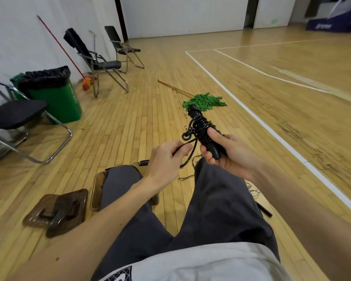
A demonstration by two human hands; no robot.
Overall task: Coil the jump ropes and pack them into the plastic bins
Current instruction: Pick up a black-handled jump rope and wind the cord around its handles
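Fingers (209, 158) of the right hand (229, 151) curl round the wound black jump rope (203, 128) above the knees; the left hand (168, 157) pinches its loose cord. Coiling appears nearly done: tuck that end, then lower the bundle into the brown plastic bin (94, 191).

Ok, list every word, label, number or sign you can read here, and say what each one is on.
Nothing here can be read for certain.
Green bin: white print on its side, too blurred.
Blue structure, far right: white lettering, too small.
Green sign on the far wall: too small.
Shirt: black-and-white graphic, no letters legible.
Jump rope: no lettering visible.
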